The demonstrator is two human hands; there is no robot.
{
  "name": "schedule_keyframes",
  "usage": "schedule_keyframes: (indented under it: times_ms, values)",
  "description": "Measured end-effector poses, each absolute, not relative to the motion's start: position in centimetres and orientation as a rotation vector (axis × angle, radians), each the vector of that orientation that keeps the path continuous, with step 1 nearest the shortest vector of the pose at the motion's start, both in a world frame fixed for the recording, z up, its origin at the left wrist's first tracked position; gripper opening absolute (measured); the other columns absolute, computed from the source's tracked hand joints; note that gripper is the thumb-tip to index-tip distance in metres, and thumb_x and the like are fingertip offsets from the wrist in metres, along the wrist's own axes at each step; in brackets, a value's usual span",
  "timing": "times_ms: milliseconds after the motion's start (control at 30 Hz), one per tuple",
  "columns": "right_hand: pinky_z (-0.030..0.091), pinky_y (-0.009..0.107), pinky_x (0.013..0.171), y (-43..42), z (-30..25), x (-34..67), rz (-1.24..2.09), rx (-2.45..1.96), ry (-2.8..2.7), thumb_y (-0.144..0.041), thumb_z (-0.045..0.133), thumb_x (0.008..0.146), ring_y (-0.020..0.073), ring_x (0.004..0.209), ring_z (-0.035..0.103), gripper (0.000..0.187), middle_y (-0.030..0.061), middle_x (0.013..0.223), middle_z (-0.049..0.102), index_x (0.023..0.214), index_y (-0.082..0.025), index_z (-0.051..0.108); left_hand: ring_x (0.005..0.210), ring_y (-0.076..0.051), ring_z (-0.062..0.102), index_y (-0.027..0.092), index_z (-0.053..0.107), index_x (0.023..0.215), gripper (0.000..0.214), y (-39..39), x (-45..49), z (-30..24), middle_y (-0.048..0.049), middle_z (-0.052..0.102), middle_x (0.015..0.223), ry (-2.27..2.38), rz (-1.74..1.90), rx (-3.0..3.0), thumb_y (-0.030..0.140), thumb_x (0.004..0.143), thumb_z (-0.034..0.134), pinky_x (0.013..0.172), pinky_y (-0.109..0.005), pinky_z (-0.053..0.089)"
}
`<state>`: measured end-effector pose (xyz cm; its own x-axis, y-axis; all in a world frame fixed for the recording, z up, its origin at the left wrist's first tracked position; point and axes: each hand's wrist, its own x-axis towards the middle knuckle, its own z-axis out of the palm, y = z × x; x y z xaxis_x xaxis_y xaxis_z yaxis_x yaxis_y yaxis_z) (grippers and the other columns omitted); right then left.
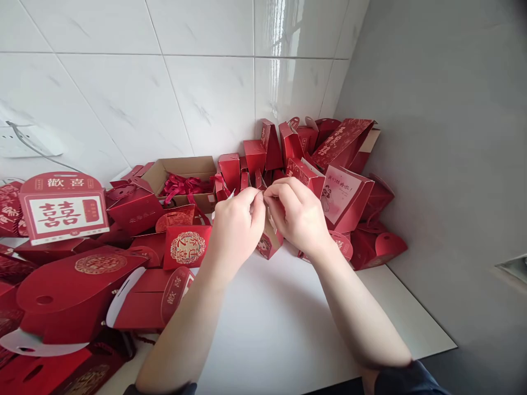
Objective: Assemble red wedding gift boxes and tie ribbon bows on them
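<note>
A smooth, glossy white counter (267, 323) shows bare in the middle and toward its near right corner. On its left side crowd folded red cardboard gift boxes, among them a large one with a rounded flap and gold emblem (78, 274). Behind them stands an open brown cardboard carton (183, 165). More red boxes pack the back, and at the right a red box with rounded flap (379, 248) sits near the counter's edge. Overlaps hide which upper boxes touch the surface.
</note>
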<state>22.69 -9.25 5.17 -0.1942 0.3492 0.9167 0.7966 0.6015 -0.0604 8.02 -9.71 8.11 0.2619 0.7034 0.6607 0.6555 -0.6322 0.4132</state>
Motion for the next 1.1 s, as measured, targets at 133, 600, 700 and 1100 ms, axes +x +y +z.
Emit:
schedule_keyframes:
  times_ms: [133,600,700,1100]
  values:
    - [0.043,0.032,0.069,-8.2,3.7,22.4,-0.789,-0.872,-1.687,-0.013,0.051,0.093,0.0176,0.084,0.063,0.011,0.0069,0.096,0.067,0.101,-0.02,0.054,0.051,-0.012,0.053,0.018,0.066,0.075,0.029,-9.6,7.8,8.1,0.0004,0.058,0.056,1.194,1.38,2.302,0.029,0.095,0.047,0.049,-0.023,0.037]
    - [0.054,0.039,0.071,-10.6,6.2,22.8,-0.53,-0.588,-1.574,-0.015,0.072,0.08,0.0228,0.083,0.064,0.029,0.0034,0.09,0.066,0.104,-0.027,0.06,0.059,-0.009,0.064,0.018,0.072,0.096,0.017,-12.0,7.4,9.1,-0.0005,0.073,0.076,0.868,1.689,2.207,0.022,0.092,0.056,0.054,-0.018,0.053]
    - [0.053,0.039,0.066,-10.6,6.2,23.1,-0.586,-0.591,-1.554,-0.014,0.073,0.079,0.023,0.079,0.064,0.029,0.0034,0.086,0.067,0.102,-0.027,0.062,0.058,-0.009,0.064,0.017,0.072,0.096,0.016,-12.2,7.5,9.0,0.0003,0.074,0.074,0.871,1.736,2.29,0.019,0.09,0.058,0.057,-0.02,0.054]
    - [0.054,0.038,0.067,-10.6,7.0,23.5,-0.309,-0.663,-1.644,-0.018,0.064,0.085,0.0211,0.074,0.065,0.006,0.0034,0.078,0.069,0.086,-0.024,0.065,0.069,-0.012,0.07,0.018,0.069,0.102,0.02,-11.6,7.1,8.9,-0.0011,0.074,0.084,0.813,1.494,2.213,0.016,0.092,0.053,0.064,-0.02,0.06]
